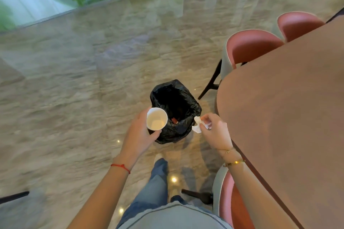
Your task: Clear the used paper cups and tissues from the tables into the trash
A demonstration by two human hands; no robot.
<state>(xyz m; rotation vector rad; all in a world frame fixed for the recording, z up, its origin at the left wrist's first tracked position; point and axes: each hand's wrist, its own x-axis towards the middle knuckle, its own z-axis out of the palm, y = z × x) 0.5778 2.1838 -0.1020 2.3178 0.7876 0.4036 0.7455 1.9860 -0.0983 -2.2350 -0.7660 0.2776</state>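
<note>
Here, left hand gripping paper cup, right hand pinching tissue, above trash bin

Trash bin stands on the floor ahead of you. Table lies right; chairs behind it

No lettering, brand, number or sign can be read anywhere in the view; the paper cup shows only its plain white inside, with its outer wall hidden by the fingers; the black trash bag at 12 o'clock from the cup carries no visible print; the wall panel at 10 o'clock is blurred greenery, without legible words.
</note>
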